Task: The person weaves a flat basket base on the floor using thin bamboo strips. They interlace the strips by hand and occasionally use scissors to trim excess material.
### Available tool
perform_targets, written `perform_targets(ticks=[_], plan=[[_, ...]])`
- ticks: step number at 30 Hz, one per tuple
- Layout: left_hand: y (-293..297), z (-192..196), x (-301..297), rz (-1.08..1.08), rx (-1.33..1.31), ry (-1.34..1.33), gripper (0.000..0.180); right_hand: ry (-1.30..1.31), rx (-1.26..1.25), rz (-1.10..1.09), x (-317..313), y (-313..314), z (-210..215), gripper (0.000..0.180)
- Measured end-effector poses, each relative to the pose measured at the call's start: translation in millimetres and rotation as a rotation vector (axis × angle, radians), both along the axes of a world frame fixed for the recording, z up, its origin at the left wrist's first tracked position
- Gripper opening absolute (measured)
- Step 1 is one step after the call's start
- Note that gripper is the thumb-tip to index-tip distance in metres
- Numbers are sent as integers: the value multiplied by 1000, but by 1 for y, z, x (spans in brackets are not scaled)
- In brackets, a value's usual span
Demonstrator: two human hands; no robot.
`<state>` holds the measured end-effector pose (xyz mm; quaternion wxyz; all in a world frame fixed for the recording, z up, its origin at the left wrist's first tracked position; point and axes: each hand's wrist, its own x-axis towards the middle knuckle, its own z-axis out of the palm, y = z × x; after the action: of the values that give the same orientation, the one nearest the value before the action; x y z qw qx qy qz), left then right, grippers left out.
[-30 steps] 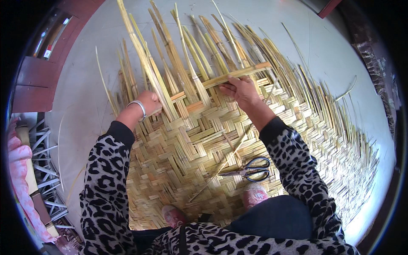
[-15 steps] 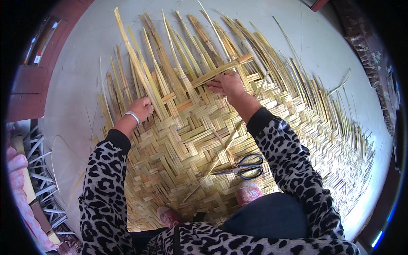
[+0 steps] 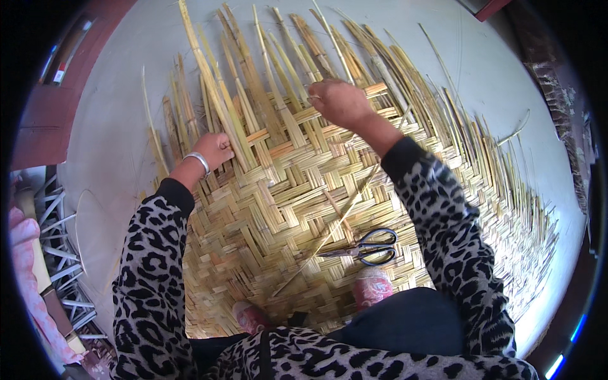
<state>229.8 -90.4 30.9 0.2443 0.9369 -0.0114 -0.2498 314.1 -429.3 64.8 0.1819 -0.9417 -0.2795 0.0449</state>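
Note:
A large woven mat (image 3: 253,234) of flat pale strips, apparently bamboo, spreads before me, its loose strip ends fanning out along the far side. My left hand (image 3: 213,151), with a bracelet at the wrist, is closed at the mat's left edge against a long upright strip (image 3: 218,95); what its fingers grip is hidden. Above the far weave, my right hand (image 3: 342,102) is closed, thumb and fingers pinched, seemingly on a strip among the upright ends. A crosswise strip (image 3: 378,89) passes behind that hand. Scissors (image 3: 367,248) with dark handles lie on the mat nearer me.
A loose thin strip (image 3: 316,248) lies slantwise beside the scissors. My feet, in pink footwear (image 3: 372,288), rest on the mat. Pale floor (image 3: 101,164) surrounds it. Left stand a metal rack (image 3: 63,253) with pink cloth and a reddish wooden frame (image 3: 47,126).
My right hand has moved up and away from the crosswise strip, which now lies lower among the upright strips. My left hand has barely shifted. The view has tilted slightly.

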Motion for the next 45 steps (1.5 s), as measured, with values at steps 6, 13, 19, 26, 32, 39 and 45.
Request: perform_targets(ticks=[6, 13, 19, 26, 32, 39, 45], plan=[[11, 4, 8, -19, -83, 96, 20, 199, -365, 183, 33, 7, -3, 34], [3, 4, 2, 46, -19, -2, 19, 137, -244, 115, 35, 12, -7, 29], [8, 5, 2, 189, -290, 236, 18, 267, -235, 200, 43, 11, -2, 38], [9, 8, 11, 14, -129, 189, 21, 305, -338, 254, 40, 15, -6, 39], [-1, 8, -11, -23, -72, 173, 23, 360, -312, 343, 21, 1, -7, 37], [-23, 15, -19, -95, 186, 2, 25, 314, -357, 310, 11, 0, -17, 41], [-72, 18, -65, 71, 334, -670, 45, 285, -298, 321, 18, 0, -14, 42]])
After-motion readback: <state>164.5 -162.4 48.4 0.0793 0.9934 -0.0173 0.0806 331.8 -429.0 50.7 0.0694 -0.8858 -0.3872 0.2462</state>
